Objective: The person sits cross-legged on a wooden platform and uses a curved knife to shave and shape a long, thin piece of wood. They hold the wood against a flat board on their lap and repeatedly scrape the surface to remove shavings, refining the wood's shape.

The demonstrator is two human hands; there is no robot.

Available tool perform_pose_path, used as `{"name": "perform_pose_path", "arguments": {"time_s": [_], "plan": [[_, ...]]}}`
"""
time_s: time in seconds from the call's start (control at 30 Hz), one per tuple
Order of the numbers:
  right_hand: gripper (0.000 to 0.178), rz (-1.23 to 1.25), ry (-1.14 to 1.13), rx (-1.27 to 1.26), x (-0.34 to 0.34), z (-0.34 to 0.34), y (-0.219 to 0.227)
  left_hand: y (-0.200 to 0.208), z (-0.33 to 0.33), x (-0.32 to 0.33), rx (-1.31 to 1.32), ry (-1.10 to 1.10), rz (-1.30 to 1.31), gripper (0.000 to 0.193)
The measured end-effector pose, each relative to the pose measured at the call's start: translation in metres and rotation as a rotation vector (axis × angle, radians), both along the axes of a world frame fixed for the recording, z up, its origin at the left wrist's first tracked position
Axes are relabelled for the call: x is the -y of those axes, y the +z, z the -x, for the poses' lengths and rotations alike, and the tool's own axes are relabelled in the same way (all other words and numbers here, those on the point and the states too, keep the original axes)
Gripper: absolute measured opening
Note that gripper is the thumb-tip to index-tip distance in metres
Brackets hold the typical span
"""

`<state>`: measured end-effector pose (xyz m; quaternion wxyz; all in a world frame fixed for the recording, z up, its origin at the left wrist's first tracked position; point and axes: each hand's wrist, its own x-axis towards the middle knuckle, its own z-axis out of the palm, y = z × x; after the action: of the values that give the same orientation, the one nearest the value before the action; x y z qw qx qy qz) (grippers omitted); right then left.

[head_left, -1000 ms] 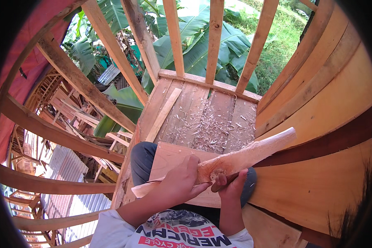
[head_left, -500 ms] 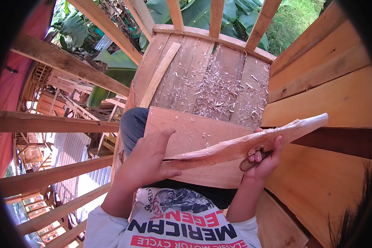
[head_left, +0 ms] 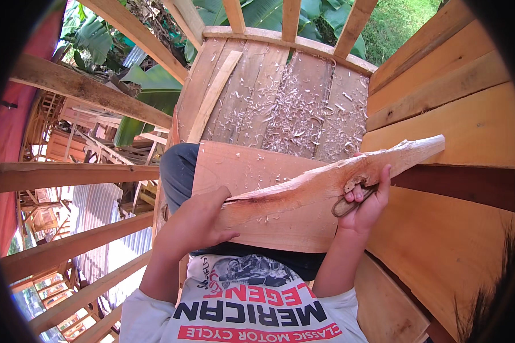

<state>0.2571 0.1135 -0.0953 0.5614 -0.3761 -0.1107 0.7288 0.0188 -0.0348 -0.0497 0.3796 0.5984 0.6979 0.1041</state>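
A long, roughly carved piece of wood (head_left: 303, 186) slants across my lap, its pale narrow end up to the right. My left hand (head_left: 197, 220) is closed round its lower left end, thumb toward me. Farther along it, my right hand (head_left: 367, 206) supports the piece, with fingers curled at a rough knot-like hollow. The same hand also grips a small tool with a brown rounded handle (head_left: 344, 207); its working end is hidden. Beneath the carved piece, a flat wide board (head_left: 229, 166) rests on my legs.
Curled wood shavings (head_left: 297, 108) litter the plank floor (head_left: 263, 68) ahead. A loose narrow batten (head_left: 214, 94) lies at its left. Slatted rails (head_left: 74, 171) stand to the left, and a plank wall (head_left: 440, 137) closes in on the right.
My left hand has come down and closed round the wood's left end; before, its thumb and fingers were spread. The piece now shows more of its broad face.
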Motion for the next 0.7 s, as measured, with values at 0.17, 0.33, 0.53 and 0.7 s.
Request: {"name": "perform_pose_path", "arguments": {"time_s": [0.17,0.33,0.53,0.7], "plan": [[0.043,-0.009,0.027,0.024,-0.007,-0.004,0.003,0.002,0.007,-0.006,0.171,-0.005,0.024,0.057],[0.045,-0.129,0.124,-0.067,0.003,-0.006,-0.006,-0.010,0.012,-0.009,0.417,-0.007,-0.022,0.063],[0.045,-0.095,0.300,0.034,0.034,0.001,-0.025,-0.026,-0.004,-0.021,0.806,0.104,-0.014,0.076],[0.041,-0.106,0.398,0.146,0.055,0.012,-0.025,-0.033,-0.018,-0.023,1.087,0.194,0.033,0.080]]}}
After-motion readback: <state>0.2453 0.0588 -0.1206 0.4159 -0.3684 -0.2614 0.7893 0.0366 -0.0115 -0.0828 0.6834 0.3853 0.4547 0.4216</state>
